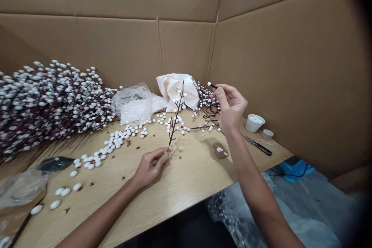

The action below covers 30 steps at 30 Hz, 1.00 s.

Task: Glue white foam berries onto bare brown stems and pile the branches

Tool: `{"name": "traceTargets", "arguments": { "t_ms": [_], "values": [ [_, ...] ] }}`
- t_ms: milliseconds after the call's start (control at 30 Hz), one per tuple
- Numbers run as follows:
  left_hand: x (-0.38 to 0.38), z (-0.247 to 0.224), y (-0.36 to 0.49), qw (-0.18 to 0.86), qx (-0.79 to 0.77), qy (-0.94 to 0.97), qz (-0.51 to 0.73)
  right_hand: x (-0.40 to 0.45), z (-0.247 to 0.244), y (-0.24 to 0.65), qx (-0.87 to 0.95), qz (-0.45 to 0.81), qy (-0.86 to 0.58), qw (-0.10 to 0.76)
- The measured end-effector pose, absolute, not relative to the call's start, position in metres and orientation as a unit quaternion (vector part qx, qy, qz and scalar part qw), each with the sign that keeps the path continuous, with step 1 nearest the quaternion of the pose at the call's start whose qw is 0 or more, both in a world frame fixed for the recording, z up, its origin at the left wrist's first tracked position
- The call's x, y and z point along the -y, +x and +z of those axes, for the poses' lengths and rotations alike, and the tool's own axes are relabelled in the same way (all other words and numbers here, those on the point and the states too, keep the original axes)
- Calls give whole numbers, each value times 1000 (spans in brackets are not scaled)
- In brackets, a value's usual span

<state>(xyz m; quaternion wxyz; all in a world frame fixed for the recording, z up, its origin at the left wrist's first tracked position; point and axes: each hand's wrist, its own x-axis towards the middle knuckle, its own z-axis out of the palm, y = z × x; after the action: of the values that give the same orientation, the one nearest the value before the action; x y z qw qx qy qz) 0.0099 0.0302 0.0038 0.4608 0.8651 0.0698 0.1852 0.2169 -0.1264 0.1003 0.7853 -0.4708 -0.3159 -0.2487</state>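
Pinched in my left hand is the lower end of a brown artificial branch, held upright over the table. Its side twigs are mostly bare, with a few white berries near the top. My right hand is raised at the right, its fingers closed on a thin dark stick with a white blob on its tip. The stick is apart from the branch. Below that hand lies a small brown piece of card with white dabs on it. Loose white berries trail across the table to the left.
A big bundle of white-berried branches fills the left side. Behind are a clear bag of white pieces and a crumpled pale bag. A white cup, tape roll and scissors sit right. Cardboard walls surround the table.
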Motion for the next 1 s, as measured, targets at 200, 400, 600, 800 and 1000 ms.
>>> {"name": "traceTargets", "arguments": {
  "t_ms": [200, 400, 600, 800, 1000],
  "values": [
    [-31, 4, 13, 471, -58, 856, 206, 191, 51, 202, 301, -120, -619, 716],
    [-33, 0, 15, 474, -45, 852, 215, 254, -10, 190, 249, -65, -789, 558],
    [-35, -3, 14, 458, -50, 862, 212, 264, -28, 183, 281, -104, -841, 450],
    [-34, -3, 14, 459, -46, 862, 211, 261, -34, 184, 272, -103, -828, 480],
    [-34, -3, 14, 456, -55, 864, 206, 263, -39, 188, 285, -82, -835, 463]
  ]
}}
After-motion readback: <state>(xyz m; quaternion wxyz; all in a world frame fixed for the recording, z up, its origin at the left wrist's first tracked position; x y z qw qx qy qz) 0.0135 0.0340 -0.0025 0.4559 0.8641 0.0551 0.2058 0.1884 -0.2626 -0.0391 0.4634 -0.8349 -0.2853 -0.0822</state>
